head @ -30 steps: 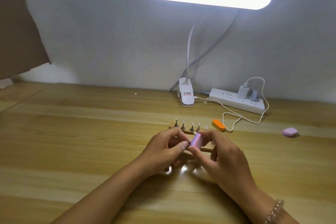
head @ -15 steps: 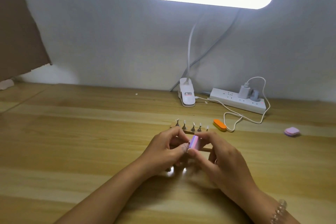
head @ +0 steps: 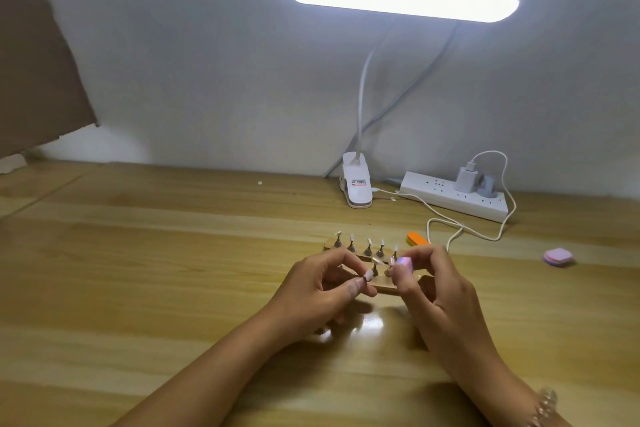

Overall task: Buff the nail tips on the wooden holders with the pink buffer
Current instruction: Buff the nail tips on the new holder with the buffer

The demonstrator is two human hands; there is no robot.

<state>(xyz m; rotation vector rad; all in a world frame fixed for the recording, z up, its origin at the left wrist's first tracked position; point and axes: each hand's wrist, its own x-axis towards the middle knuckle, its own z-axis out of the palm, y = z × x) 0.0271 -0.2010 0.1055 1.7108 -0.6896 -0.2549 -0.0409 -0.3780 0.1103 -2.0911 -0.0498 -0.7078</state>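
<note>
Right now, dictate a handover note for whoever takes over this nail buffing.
Left hand pinches one nail tip.
Right hand holds the buffer, apart from that tip.
Far holder carries five tips; near holder lies partly hidden behind the hands.
Done: cannot tell which tips are buffed.
Left: buff the held tip, then the others.

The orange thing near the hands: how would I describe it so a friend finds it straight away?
Find the white power strip at the back of the table and follow its white cable down to its loop. Just left of that loop, beyond the right hand, lies the orange block, the only orange thing there.
</note>
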